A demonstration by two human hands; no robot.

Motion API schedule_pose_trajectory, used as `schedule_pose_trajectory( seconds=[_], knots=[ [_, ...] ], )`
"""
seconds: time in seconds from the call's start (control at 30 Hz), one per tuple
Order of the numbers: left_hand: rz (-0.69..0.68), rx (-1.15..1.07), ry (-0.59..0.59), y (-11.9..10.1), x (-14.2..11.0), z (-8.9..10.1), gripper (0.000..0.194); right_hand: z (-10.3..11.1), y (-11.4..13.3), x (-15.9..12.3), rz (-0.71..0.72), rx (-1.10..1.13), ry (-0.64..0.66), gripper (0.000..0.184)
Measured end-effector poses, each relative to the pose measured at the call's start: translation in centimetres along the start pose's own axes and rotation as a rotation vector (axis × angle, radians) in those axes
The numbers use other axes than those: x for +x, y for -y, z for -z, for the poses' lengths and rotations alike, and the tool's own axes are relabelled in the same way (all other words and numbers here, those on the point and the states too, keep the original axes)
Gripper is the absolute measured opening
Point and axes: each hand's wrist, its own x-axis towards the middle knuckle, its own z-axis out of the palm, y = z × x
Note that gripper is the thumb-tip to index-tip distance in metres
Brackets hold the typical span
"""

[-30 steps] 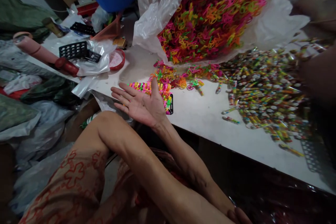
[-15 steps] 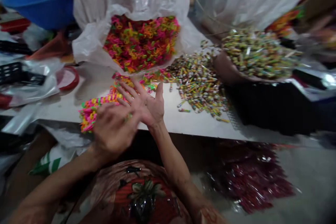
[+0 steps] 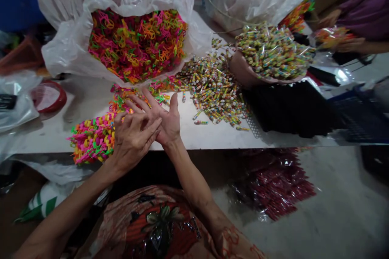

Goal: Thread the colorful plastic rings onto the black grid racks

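Observation:
My right hand (image 3: 166,122) is held palm up over the table's front edge, its fingers spread. My left hand (image 3: 131,135) lies across it, fingertips pinched together against the right palm. Whatever may be in that pinch is hidden. Beside and beneath my left hand, neat rows of small bright plastic pieces (image 3: 94,137) in pink, yellow, green and orange lie on the table. Just beyond my fingers are loose pieces of the same colours (image 3: 121,99). To the right of my right hand spreads a heap of small wrapped candy-like tubes (image 3: 214,89).
A white plastic bag (image 3: 67,54) full of coloured pieces stands behind my hands. Right of it are a pinkish bowl (image 3: 243,71) heaped with tubes and a black stack (image 3: 291,109). A red tape roll (image 3: 62,97) lies left. At far right, a co-worker's hands hold a clear packet (image 3: 331,36).
The view has swung right, so the table's contents sit further left. My left hand, blurred before, now rests its fingertips on my right palm. My right hand stays spread.

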Motion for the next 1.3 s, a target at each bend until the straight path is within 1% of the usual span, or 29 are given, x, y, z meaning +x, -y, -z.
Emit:
schedule_pose_trajectory(
  seconds=[0.1, 0.17, 0.27, 0.37, 0.43, 0.53, 0.6, 0.67, 0.77, 0.83, 0.9, 1.0, 1.1, 1.23, 1.27, 1.3],
  knots=[
    [0.065, -0.096, 0.002, 0.5, 0.2, -0.2, 0.021, 0.4, -0.1, 0.4, -0.008, -0.034, -0.01, 0.067],
    [0.188, -0.281, -0.019, 0.8, 0.6, 0.0, 0.018, 0.7, -0.2, 0.7, -0.006, -0.056, -0.022, 0.065],
    [0.461, -0.636, -0.091, 1.2, 1.5, 0.4, 0.016, 1.4, -0.2, 1.2, 0.009, -0.064, -0.046, 0.061],
    [0.691, -0.933, -0.157, 1.1, 2.6, 0.5, 0.01, 2.0, 0.0, 1.6, 0.024, 0.046, -0.057, 0.061],
    [0.867, -1.15, -0.149, 0.9, 3.2, 0.3, 0.008, 2.5, 0.1, 1.7, 0.028, 0.166, -0.071, 0.066],
    [1.191, -1.476, -0.104, 0.8, 4.1, -0.1, 0.008, 3.3, 0.5, 1.7, 0.044, 0.287, -0.118, 0.072],
    [1.344, -1.596, -0.092, 0.6, 4.7, -0.2, 0.008, 4.0, 0.8, 1.5, 0.063, 0.309, -0.155, 0.072],
    [1.431, -1.635, -0.1, 0.1, 5.4, -0.2, 0.01, 4.7, 1.3, 0.9, 0.086, 0.307, -0.196, 0.071],
    [1.494, -1.678, -0.114, -1.0, 6.4, -0.9, 0.014, 6.1, 2.1, -0.6, 0.127, 0.299, -0.261, 0.071],
    [1.488, -1.733, -0.122, -2.2, 7.0, -1.8, 0.013, 7.1, 2.7, -1.9, 0.16, 0.302, -0.311, 0.073],
    [1.471, -1.801, -0.097, -3.8, 7.5, -3.0, 0.014, 8.0, 3.3, -3.5, 0.198, 0.311, -0.361, 0.073],
    [1.473, -1.89, -0.006, -6.6, 8.5, -4.9, 0.02, 9.3, 3.8, -5.8, 0.255, 0.343, -0.417, 0.067],
    [1.467, -1.946, 0.108, -9.5, 9.7, -6.7, 0.027, 10.8, 4.3, -7.9, 0.304, 0.411, -0.465, 0.069],
    [1.424, -2.019, 0.23, -13.0, 11.6, -8.3, 0.026, 12.4, 4.9, -10.6, 0.382, 0.428, -0.562, 0.067],
    [1.394, -2.019, 0.254, -13.7, 12.1, -8.4, 0.026, 12.5, 5.0, -11.2, 0.387, 0.42, -0.58, 0.067],
    [1.313, -1.988, 0.276, -14.4, 12.5, -8.4, 0.026, 12.5, 5.0, -11.7, 0.392, 0.409, -0.594, 0.067]
  ],
)
